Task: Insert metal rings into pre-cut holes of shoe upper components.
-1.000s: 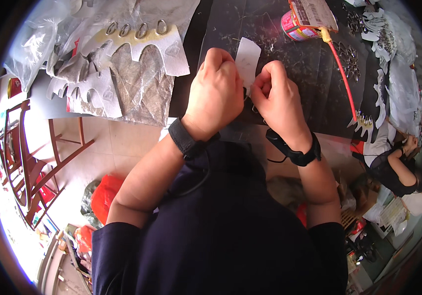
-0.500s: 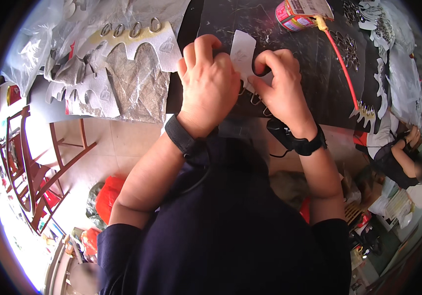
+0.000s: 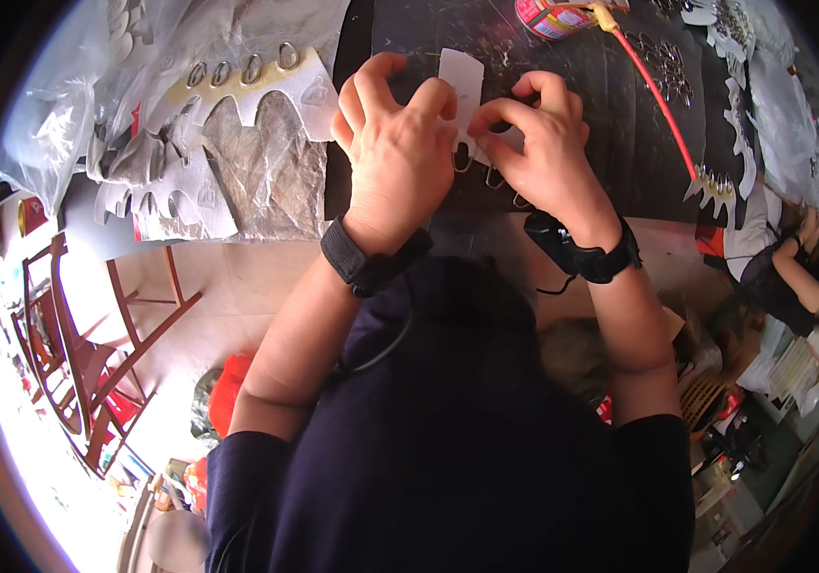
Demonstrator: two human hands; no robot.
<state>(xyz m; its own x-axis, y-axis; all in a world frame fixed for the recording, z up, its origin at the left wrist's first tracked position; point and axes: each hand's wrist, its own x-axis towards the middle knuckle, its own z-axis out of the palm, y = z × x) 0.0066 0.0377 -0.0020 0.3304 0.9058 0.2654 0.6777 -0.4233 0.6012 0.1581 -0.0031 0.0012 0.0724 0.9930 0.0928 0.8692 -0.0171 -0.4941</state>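
Note:
A white, scalloped cloth-like piece lies on the black work surface between my hands. My left hand is at its left side, fingers bent and the index finger and thumb closed at its lower edge; the fingertips are partly hidden. From the right, my right hand pinches the same piece between thumb and index finger, its other fingers curled. Oval metal rings hang along the lower edge: one ring shows between my hands, and another ring sits below my right thumb.
A can and a red stick with a yellow-smeared end lie at the far right, near a pile of metal rings. At left, a finished-looking white piece carries several rings on yellowish glue. A wooden chair stands beyond the table edge.
The view has shifted slightly, and the can sits higher in it. My hands stay at the white piece; my left index finger is raised more, and a ring shows more plainly between my hands.

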